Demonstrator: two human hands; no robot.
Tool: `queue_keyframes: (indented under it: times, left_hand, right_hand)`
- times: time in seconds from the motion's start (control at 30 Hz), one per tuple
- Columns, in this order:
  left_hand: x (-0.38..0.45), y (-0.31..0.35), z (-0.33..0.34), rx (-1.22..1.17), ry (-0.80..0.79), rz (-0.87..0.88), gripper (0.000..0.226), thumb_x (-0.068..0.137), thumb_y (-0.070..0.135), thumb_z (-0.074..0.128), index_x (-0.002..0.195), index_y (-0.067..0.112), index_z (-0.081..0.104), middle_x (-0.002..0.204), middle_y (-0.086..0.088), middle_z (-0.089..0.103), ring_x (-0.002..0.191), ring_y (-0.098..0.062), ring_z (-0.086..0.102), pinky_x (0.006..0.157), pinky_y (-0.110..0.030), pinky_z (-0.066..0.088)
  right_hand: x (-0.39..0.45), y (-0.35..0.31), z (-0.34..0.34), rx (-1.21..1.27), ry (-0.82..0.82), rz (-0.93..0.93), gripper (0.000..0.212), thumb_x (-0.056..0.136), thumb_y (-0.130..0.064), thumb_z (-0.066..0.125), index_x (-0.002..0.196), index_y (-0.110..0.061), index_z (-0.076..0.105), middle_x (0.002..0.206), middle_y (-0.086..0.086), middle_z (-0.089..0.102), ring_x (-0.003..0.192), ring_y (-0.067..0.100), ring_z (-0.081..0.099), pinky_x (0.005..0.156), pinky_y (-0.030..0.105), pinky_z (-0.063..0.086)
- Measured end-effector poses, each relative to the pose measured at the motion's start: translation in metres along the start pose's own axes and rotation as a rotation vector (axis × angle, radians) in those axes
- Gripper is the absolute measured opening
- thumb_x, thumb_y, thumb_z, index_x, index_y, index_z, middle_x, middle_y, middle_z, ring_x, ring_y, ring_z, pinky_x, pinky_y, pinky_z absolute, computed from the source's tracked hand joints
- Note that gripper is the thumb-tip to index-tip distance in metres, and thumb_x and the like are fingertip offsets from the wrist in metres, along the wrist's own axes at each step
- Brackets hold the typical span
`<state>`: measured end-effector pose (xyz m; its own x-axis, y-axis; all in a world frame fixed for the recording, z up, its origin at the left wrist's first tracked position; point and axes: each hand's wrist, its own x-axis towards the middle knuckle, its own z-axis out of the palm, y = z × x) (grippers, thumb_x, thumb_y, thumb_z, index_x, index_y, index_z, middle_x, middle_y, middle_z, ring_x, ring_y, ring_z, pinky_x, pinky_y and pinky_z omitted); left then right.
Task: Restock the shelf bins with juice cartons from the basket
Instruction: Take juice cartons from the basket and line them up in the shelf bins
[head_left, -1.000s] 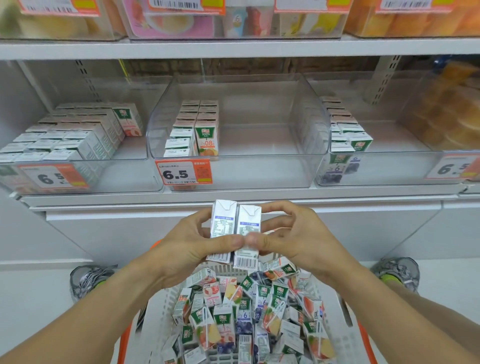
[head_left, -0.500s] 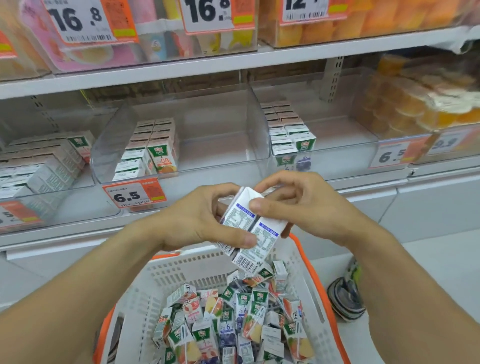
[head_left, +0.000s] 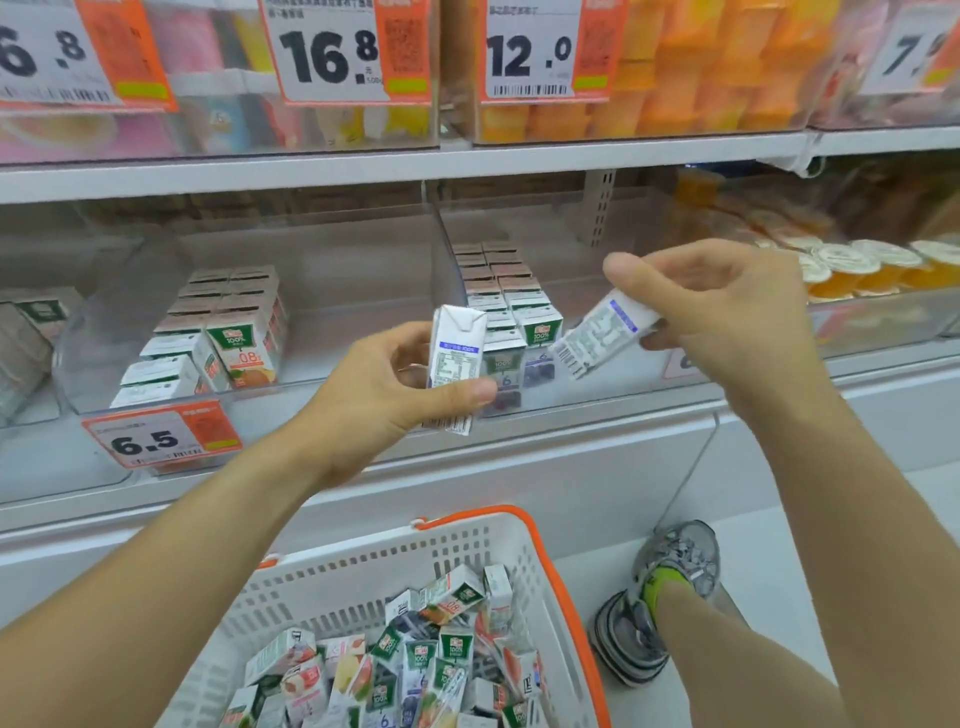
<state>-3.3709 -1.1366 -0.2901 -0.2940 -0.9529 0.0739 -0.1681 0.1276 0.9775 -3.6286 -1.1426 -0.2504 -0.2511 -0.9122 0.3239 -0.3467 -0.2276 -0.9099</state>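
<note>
At the left, rows of juice cartons (head_left: 228, 338) are seen in a clear shelf bin (head_left: 104, 332) above a 6.5 price tag (head_left: 156, 439). One upright carton (head_left: 457, 358) is gripped by the left hand (head_left: 374, 400), thumb across its front and fingers curled behind it, in front of the next bin (head_left: 571, 291), and a tilted carton (head_left: 602, 332) is pinched by the right hand (head_left: 727, 312), apart from the first. Below, many loose cartons (head_left: 415, 670) are piled in the white basket (head_left: 363, 566) with the orange rim, beside a grey shoe (head_left: 670, 561) on the floor.
</note>
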Motion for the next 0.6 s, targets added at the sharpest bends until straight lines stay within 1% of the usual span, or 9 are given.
queue_keyframes:
  times: [0.07, 0.1, 0.17, 0.27, 0.3, 0.37, 0.47, 0.53, 0.6]
  left_hand:
    - [0.000, -0.005, -0.006, -0.040, 0.036, 0.015, 0.054, 0.064, 0.032, 0.084, 0.116, 0.026, 0.069, 0.107, 0.008, 0.075, 0.095, -0.008, 0.071, 0.066, -0.015, 0.054]
    - [-0.001, -0.008, -0.008, -0.064, 0.048, 0.023, 0.053, 0.063, 0.032, 0.084, 0.114, 0.026, 0.070, 0.105, 0.007, 0.076, 0.092, -0.007, 0.071, 0.066, -0.014, 0.054]
    - [-0.001, -0.015, -0.010, -0.094, 0.062, 0.043, 0.054, 0.061, 0.031, 0.084, 0.113, 0.024, 0.069, 0.104, 0.008, 0.076, 0.090, -0.006, 0.071, 0.066, -0.014, 0.054]
    - [0.004, -0.026, -0.013, -0.156, 0.089, 0.060, 0.075, 0.055, 0.027, 0.093, 0.124, 0.021, 0.061, 0.112, 0.003, 0.074, 0.099, -0.014, 0.071, 0.075, -0.026, 0.058]
    - [0.007, -0.029, -0.013, -0.183, 0.100, 0.066, 0.080, 0.055, 0.027, 0.094, 0.126, 0.020, 0.058, 0.114, 0.001, 0.073, 0.102, -0.017, 0.071, 0.077, -0.029, 0.058]
    - [0.012, -0.034, -0.011, -0.241, 0.114, 0.081, 0.077, 0.058, 0.026, 0.091, 0.126, 0.018, 0.056, 0.114, -0.001, 0.073, 0.101, -0.019, 0.072, 0.073, -0.025, 0.058]
    - [0.021, -0.037, -0.004, -0.314, 0.095, 0.092, 0.067, 0.065, 0.027, 0.086, 0.124, 0.014, 0.055, 0.113, -0.001, 0.074, 0.101, -0.018, 0.072, 0.073, -0.021, 0.056]
    - [0.025, -0.036, 0.000, -0.327, 0.072, 0.095, 0.064, 0.068, 0.030, 0.082, 0.123, 0.014, 0.055, 0.112, 0.000, 0.075, 0.102, -0.018, 0.072, 0.075, -0.021, 0.056]
    - [0.028, -0.033, 0.004, -0.313, 0.068, 0.094, 0.060, 0.071, 0.036, 0.076, 0.122, 0.014, 0.055, 0.110, 0.000, 0.075, 0.097, -0.017, 0.073, 0.071, -0.022, 0.057]
  right_hand:
    - [0.026, 0.000, 0.010, -0.200, 0.146, -0.044, 0.046, 0.064, -0.065, 0.081, 0.081, -0.023, 0.075, 0.076, -0.008, 0.074, 0.075, 0.009, 0.070, 0.066, 0.033, 0.058]
    - [0.036, 0.001, 0.019, -0.305, 0.175, -0.067, 0.045, 0.063, -0.066, 0.079, 0.079, -0.023, 0.075, 0.077, -0.008, 0.072, 0.075, 0.007, 0.068, 0.066, 0.031, 0.055]
    - [0.053, 0.004, 0.039, -0.475, 0.169, -0.097, 0.043, 0.064, -0.064, 0.078, 0.078, -0.024, 0.072, 0.080, -0.004, 0.071, 0.079, 0.012, 0.067, 0.066, 0.031, 0.053]
    - [0.073, 0.009, 0.064, -0.639, 0.137, -0.111, 0.037, 0.066, -0.058, 0.075, 0.075, -0.023, 0.068, 0.075, -0.001, 0.065, 0.084, 0.024, 0.067, 0.067, 0.033, 0.051]
    - [0.078, 0.010, 0.070, -0.683, 0.137, -0.116, 0.038, 0.066, -0.057, 0.074, 0.073, -0.020, 0.069, 0.071, -0.001, 0.063, 0.082, 0.026, 0.067, 0.065, 0.031, 0.048]
    - [0.087, 0.011, 0.079, -0.756, 0.150, -0.133, 0.041, 0.063, -0.057, 0.073, 0.071, -0.017, 0.069, 0.070, 0.001, 0.064, 0.078, 0.029, 0.066, 0.063, 0.031, 0.046]
    - [0.092, 0.012, 0.088, -0.863, 0.173, -0.166, 0.047, 0.061, -0.062, 0.071, 0.074, -0.017, 0.068, 0.081, 0.006, 0.068, 0.079, 0.031, 0.064, 0.063, 0.032, 0.045]
    - [0.093, 0.011, 0.090, -0.885, 0.170, -0.164, 0.048, 0.063, -0.063, 0.071, 0.077, -0.018, 0.068, 0.085, 0.007, 0.069, 0.081, 0.032, 0.065, 0.065, 0.033, 0.047]
    - [0.094, 0.012, 0.089, -0.878, 0.162, -0.162, 0.048, 0.065, -0.064, 0.071, 0.079, -0.018, 0.068, 0.087, 0.008, 0.069, 0.083, 0.032, 0.065, 0.068, 0.035, 0.051]
